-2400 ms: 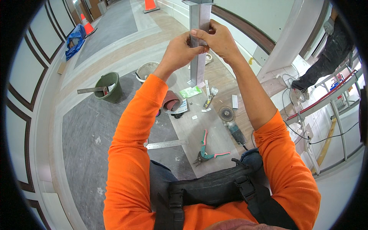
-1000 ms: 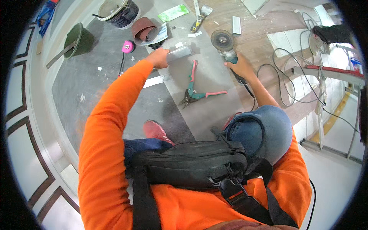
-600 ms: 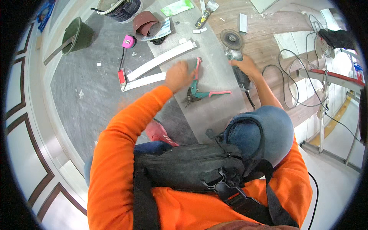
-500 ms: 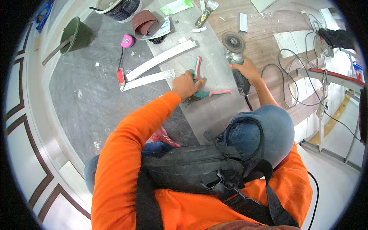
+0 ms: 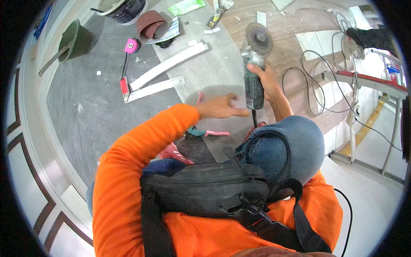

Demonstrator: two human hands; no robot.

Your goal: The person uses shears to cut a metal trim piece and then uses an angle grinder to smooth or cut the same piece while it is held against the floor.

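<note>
My right hand (image 5: 269,82) had its grip round the angle grinder (image 5: 253,91); my left hand (image 5: 216,107), spread and empty, was near its cord (image 5: 254,118). Grinder in hand: done. Disc (image 5: 260,38) not yet on any work; white strip (image 5: 169,67) lay left of the grinder.

On the floor (image 5: 94,115), left of your left hand (image 5: 219,107), lie a metal square (image 5: 156,88) and white strip (image 5: 169,66); snips (image 5: 217,133) partly beneath that hand.

Illumination bright and diffuse, shadows soft; left hand (image 5: 217,106) slightly motion-blurred; wall panels (image 5: 26,175) bow along the black fisheye rim.
</note>
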